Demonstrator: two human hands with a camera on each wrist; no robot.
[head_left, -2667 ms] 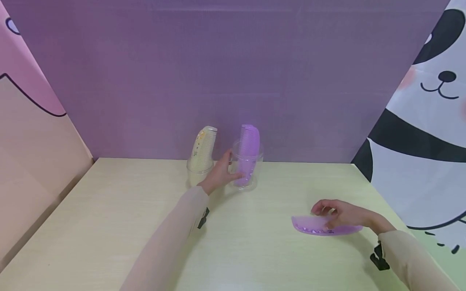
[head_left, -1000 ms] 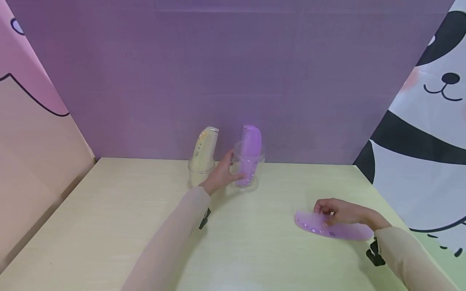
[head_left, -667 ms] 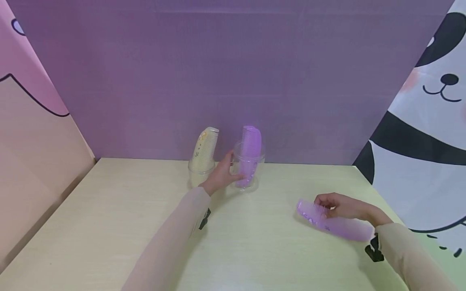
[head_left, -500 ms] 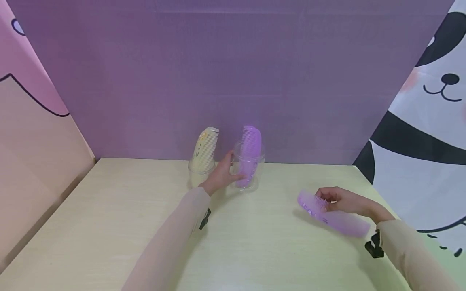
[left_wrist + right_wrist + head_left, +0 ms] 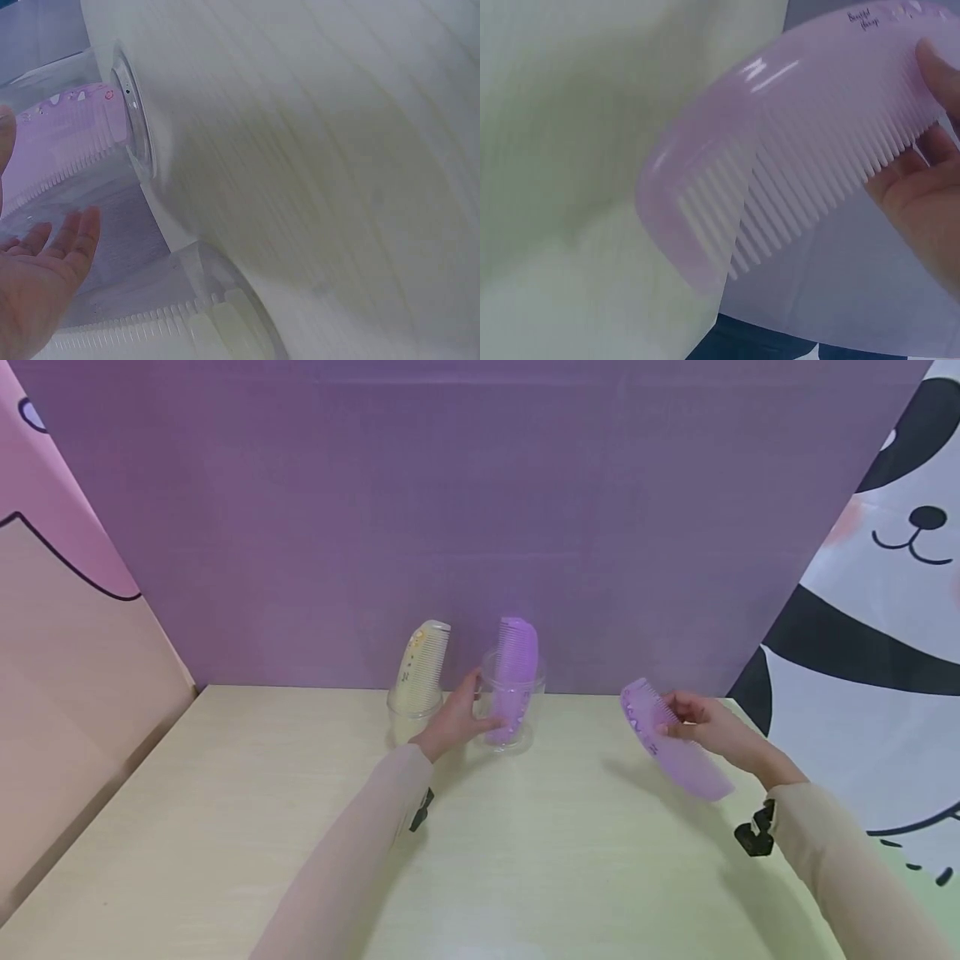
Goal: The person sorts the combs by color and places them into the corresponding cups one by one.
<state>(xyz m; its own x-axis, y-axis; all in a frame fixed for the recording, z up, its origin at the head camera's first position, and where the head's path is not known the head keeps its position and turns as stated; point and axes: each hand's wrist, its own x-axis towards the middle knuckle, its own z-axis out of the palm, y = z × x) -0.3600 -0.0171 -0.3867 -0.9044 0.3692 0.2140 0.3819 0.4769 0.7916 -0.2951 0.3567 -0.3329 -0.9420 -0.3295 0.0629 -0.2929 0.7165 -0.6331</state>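
My left hand (image 5: 452, 724) holds a clear plastic cup (image 5: 536, 702) at the table's back edge, thumb in front and fingers on its left side. A bright purple comb (image 5: 519, 652) stands in that cup, teeth to the left. Over the table's right side, my right hand (image 5: 703, 724) pinches a pale purple comb (image 5: 671, 756) by its toothed side, thumb on the near face. This comb is raised and slanted, upper end to the left; small lettering shows on its spine in the right wrist view. Its wide-toothed end (image 5: 697, 195) points away from the fingers there.
Left of the left hand stands another clear cup (image 5: 408, 724) with a pale yellow comb (image 5: 422, 664) in it. A purple backdrop (image 5: 480, 527) rises behind the wooden table (image 5: 225, 818). A panda-print panel (image 5: 885, 635) flanks the right side.
The right hand has pinched the pale purple comb, lifted it off the table, and carried it up toward the back, tilting it more steeply. The left hand stays at the cup.
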